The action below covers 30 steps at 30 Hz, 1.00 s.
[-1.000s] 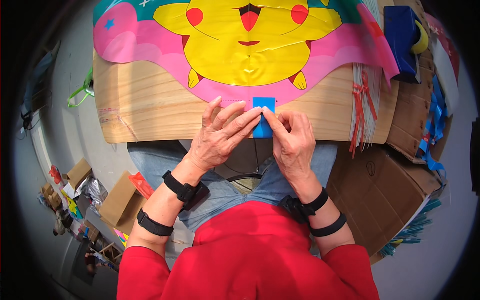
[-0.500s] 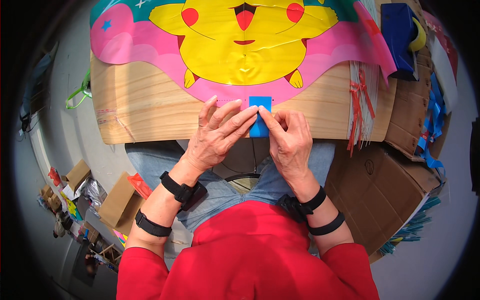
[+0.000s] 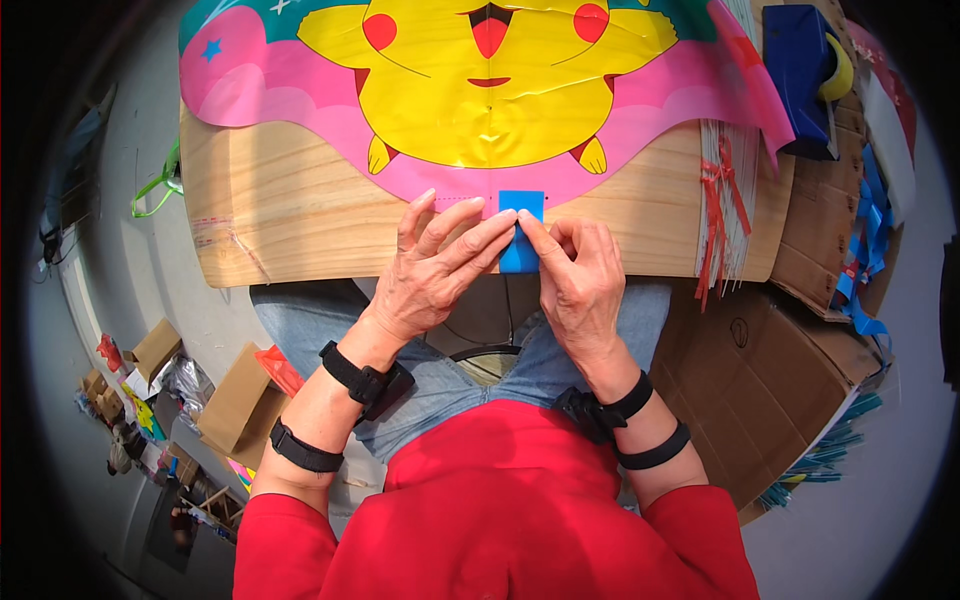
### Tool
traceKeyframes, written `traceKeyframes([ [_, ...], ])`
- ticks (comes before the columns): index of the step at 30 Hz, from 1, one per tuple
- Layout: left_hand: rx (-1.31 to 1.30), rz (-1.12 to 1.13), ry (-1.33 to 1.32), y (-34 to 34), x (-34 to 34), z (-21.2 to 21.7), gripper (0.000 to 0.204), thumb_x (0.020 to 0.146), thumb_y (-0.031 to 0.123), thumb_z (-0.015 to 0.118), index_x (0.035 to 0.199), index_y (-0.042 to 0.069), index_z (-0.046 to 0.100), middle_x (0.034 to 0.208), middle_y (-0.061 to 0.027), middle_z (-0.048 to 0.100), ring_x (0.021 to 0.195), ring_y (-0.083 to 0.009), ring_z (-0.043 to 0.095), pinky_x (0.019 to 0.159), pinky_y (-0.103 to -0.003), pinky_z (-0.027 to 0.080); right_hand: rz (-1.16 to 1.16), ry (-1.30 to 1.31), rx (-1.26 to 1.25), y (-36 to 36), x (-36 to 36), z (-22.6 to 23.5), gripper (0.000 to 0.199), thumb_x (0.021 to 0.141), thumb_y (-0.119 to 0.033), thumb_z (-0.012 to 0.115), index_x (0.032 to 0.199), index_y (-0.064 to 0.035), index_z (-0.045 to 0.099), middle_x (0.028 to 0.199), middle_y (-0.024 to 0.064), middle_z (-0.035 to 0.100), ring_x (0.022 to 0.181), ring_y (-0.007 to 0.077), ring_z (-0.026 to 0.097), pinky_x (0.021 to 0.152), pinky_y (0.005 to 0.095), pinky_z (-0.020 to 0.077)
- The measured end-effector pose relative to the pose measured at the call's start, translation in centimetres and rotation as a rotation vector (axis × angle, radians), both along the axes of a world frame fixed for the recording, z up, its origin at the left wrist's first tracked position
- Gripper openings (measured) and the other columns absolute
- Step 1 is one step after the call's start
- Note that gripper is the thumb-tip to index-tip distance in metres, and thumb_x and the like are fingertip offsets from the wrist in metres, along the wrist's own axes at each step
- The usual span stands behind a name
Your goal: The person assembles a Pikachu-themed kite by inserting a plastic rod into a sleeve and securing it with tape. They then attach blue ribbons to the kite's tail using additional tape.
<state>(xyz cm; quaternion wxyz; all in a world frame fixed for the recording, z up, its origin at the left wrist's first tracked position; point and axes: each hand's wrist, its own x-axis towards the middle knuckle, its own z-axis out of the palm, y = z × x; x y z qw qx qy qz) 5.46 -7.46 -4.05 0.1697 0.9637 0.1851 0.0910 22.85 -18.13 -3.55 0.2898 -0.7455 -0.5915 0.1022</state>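
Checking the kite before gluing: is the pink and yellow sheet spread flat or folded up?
Spread flat: the pink and yellow sheet lies open across the wooden board, its whole yellow figure showing.

blue patch (image 3: 521, 205) | kite (image 3: 480, 90): pink, yellow cartoon figure, red cheeks | pale wooden board (image 3: 300, 215)

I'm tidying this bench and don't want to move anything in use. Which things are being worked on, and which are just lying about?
In use:
left hand
right hand
small blue piece, pinched by both
pink and yellow printed sheet
wooden board

Lying about:
blue tape dispenser
bundle of thin sticks with red ties
cardboard boxes
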Motion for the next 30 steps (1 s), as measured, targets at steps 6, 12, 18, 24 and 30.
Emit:
traceKeyframes([
  [6, -0.002, 0.008, -0.006, -0.1, 0.1, 0.0, 0.046, 0.085, 0.019, 0.062, 0.131, 0.017, 0.063, 0.146, 0.0064, 0.05, 0.136, -0.0188, 0.042, 0.121, -0.051, 0.016, -0.003, 0.002, 0.015, 0.1, 0.1, -0.1, 0.051, 0.072, -0.002, 0.065, 0.121, -0.0165, 0.069, 0.083, 0.0024, 0.053, 0.075, 0.0204, 0.054, 0.068, 0.0353, 0.0443],
  [12, 0.162, 0.065, 0.114, -1.1, 1.4, 1.4, 0.043, 0.081, 0.017, 0.065, 0.124, 0.017, 0.065, 0.142, 0.0061, 0.052, 0.136, -0.0193, 0.042, 0.12, -0.054, 0.016, 0.0, 0.072, -0.009, 0.3, 0.3, 0.2, 0.044, 0.075, -0.001, 0.067, 0.117, -0.0126, 0.07, 0.082, 0.004, 0.054, 0.075, 0.022, 0.055, 0.069, 0.0366, 0.0449],
  [18, 0.154, 0.095, 0.226, -1.9, 2.3, 2.9, 0.047, 0.08, 0.011, 0.061, 0.127, 0.016, 0.062, 0.142, 0.0051, 0.051, 0.138, -0.0184, 0.041, 0.12, -0.056, 0.012, -0.058, 0.142, 0.019, 0.9, 0.8, 0.5, 0.037, 0.079, -0.002, 0.067, 0.117, -0.0047, 0.068, 0.083, 0.0084, 0.056, 0.078, 0.0266, 0.057, 0.071, 0.0397, 0.0468],
  [24, 0.147, 0.172, 0.243, -3.1, 2.7, 2.8, 0.062, 0.08, 0.009, 0.059, 0.141, 0.015, 0.051, 0.144, 0.0007, 0.047, 0.139, -0.0202, 0.04, 0.12, -0.058, 0.009, -0.03, 0.028, 0.033, 0.8, 0.4, -0.1, 0.038, 0.079, -0.002, 0.067, 0.117, -0.0041, 0.067, 0.082, 0.01, 0.055, 0.078, 0.0272, 0.057, 0.072, 0.0392, 0.0471],
  [30, 0.147, 0.22, 0.248, -4.0, 3.6, 3.1, 0.063, 0.078, 0.006, 0.058, 0.14, 0.011, 0.051, 0.142, -0.0011, 0.049, 0.139, -0.0228, 0.039, 0.121, -0.054, 0.011, -0.049, 0.057, 0.062, 0.9, 0.1, -0.6, 0.037, 0.08, -0.001, 0.066, 0.117, -0.0036, 0.067, 0.082, 0.0116, 0.055, 0.078, 0.0285, 0.057, 0.071, 0.0406, 0.0471],
])
